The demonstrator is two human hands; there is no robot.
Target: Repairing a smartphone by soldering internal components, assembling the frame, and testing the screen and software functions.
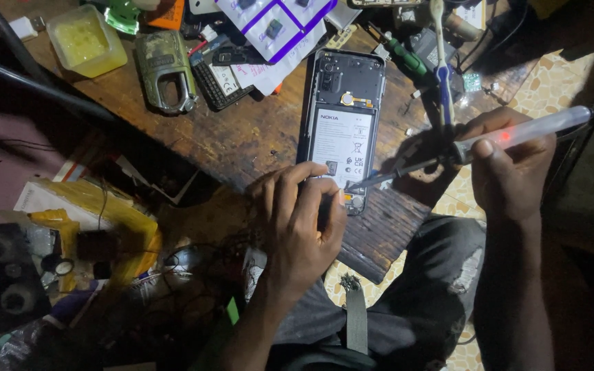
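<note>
Gripping a translucent soldering iron (517,134) over the opened phone (342,130).

Bare wood of the bench (242,141) lies open to the left of the opened phone (342,124), between it and the grey padlock-shaped casing (165,72): a hand could pass there. The far edge is crowded with the yellow tub (85,40), a small keypad phone (216,79), white sheets with purple lines (280,31), a green-handled screwdriver (405,58) and a toothbrush (441,62). The phone's near end is blocked by the left hand (300,220) and the soldering iron (462,148) in the right hand (507,161). Yellow clutter and wires (97,227) fill the left side.
</note>
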